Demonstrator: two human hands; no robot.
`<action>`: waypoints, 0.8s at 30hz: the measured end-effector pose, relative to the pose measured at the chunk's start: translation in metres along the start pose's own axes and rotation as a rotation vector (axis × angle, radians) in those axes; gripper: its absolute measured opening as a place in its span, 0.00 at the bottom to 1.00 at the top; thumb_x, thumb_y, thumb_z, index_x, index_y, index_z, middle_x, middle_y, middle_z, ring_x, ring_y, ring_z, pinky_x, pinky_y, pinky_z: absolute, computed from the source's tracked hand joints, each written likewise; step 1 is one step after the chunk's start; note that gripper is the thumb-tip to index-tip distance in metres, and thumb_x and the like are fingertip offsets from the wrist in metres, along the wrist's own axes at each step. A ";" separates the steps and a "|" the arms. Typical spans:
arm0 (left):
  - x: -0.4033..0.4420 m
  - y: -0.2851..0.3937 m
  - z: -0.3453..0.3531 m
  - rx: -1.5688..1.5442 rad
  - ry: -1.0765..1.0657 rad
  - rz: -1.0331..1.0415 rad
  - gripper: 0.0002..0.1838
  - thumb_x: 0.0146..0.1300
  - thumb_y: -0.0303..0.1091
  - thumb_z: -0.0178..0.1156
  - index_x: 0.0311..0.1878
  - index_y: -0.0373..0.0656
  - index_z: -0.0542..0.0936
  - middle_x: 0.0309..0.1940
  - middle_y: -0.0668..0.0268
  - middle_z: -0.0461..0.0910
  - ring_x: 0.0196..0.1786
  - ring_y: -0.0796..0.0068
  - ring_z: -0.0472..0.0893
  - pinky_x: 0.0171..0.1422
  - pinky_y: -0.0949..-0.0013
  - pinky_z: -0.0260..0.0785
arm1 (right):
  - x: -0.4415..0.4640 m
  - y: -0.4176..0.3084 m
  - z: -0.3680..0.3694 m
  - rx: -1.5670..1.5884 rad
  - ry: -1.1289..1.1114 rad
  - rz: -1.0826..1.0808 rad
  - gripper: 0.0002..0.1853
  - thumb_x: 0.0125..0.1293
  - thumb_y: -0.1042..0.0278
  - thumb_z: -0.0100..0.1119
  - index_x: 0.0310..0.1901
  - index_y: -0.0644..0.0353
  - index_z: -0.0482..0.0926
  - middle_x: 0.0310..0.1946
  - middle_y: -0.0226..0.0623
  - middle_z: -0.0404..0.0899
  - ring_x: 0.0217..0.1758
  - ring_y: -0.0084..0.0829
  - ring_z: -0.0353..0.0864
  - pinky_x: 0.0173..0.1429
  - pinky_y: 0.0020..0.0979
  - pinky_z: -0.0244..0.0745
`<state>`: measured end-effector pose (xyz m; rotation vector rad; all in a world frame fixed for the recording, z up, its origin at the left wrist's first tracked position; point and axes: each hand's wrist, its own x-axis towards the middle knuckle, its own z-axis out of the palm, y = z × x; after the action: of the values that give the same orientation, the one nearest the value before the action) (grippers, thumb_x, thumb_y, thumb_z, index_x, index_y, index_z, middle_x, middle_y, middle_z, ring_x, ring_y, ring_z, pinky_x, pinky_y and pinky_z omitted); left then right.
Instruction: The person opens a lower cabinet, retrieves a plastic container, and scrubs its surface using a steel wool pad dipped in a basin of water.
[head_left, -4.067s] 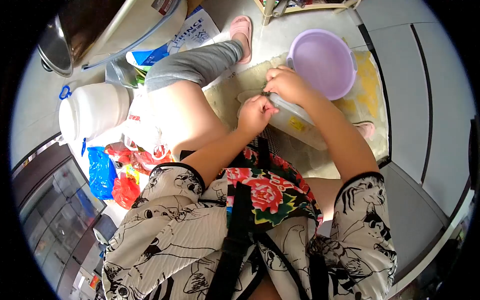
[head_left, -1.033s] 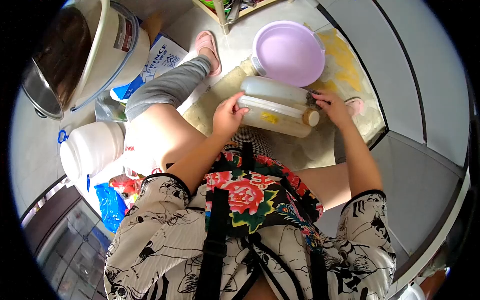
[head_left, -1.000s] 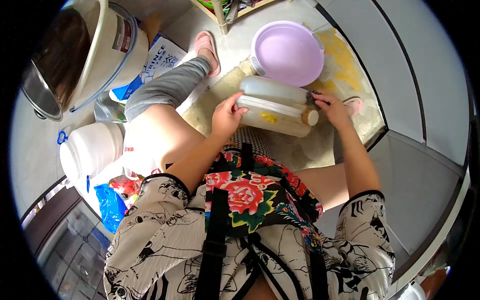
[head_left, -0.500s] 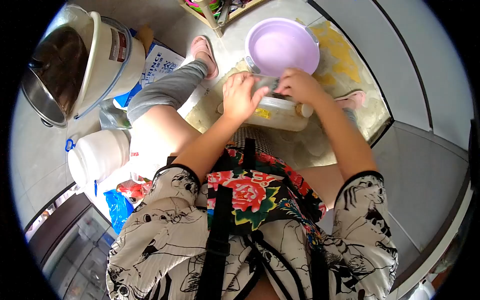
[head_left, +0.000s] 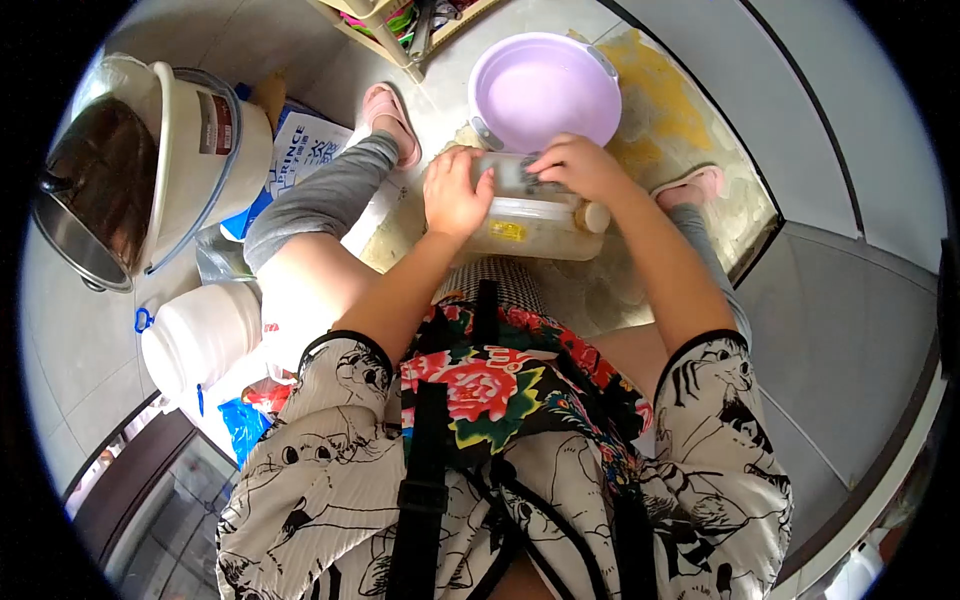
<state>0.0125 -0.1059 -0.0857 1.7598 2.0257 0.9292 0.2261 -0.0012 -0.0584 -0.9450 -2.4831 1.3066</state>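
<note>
A clear plastic container (head_left: 545, 241) with a yellow label and a tan round cap (head_left: 593, 217) lies on its side near my knees. Just beyond it is a second translucent piece (head_left: 503, 174). My left hand (head_left: 457, 195) grips the left end of that piece, fingers over the far side and thumb nearer me. My right hand (head_left: 577, 168) pinches a dark mesh-like scrubber (head_left: 531, 176) and presses it on the right part of the same piece. My right fingers partly cover the scrubber.
A lilac basin (head_left: 545, 95) stands just beyond my hands. At the left are a large white bucket (head_left: 205, 150), a metal pot lid (head_left: 85, 225), a white lidded drum (head_left: 205, 335) and bags. A shelf rack (head_left: 395, 50) stands at the top, a grey cabinet (head_left: 850, 120) at the right.
My left hand has shifted from the capped container's left end to the translucent piece beyond it. The scrubber has moved left from beside the cap onto that piece. The view has shifted too.
</note>
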 end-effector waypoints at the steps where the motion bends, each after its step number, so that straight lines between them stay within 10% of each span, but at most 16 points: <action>1: 0.001 0.001 0.000 0.008 0.007 0.003 0.17 0.57 0.39 0.63 0.50 0.48 0.78 0.53 0.60 0.76 0.59 0.55 0.71 0.64 0.56 0.63 | -0.017 0.012 -0.011 -0.008 0.071 0.077 0.11 0.55 0.71 0.68 0.42 0.53 0.87 0.39 0.36 0.81 0.48 0.35 0.79 0.54 0.33 0.73; 11: 0.009 0.020 -0.011 0.181 -0.069 0.136 0.16 0.61 0.39 0.61 0.51 0.48 0.78 0.55 0.63 0.76 0.63 0.59 0.70 0.72 0.53 0.53 | -0.139 0.031 0.046 0.362 0.675 0.620 0.12 0.64 0.69 0.64 0.49 0.57 0.84 0.46 0.39 0.83 0.52 0.33 0.80 0.58 0.31 0.72; 24: 0.031 0.053 0.009 0.197 -0.200 0.203 0.15 0.63 0.48 0.58 0.48 0.53 0.82 0.53 0.69 0.80 0.60 0.62 0.73 0.68 0.56 0.58 | -0.078 0.042 0.025 0.299 0.701 0.418 0.10 0.64 0.68 0.62 0.46 0.57 0.84 0.46 0.40 0.81 0.51 0.36 0.79 0.56 0.32 0.71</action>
<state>0.0523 -0.0719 -0.0528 2.1018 1.8916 0.5938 0.2955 -0.0483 -0.0968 -1.5582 -1.5719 1.1283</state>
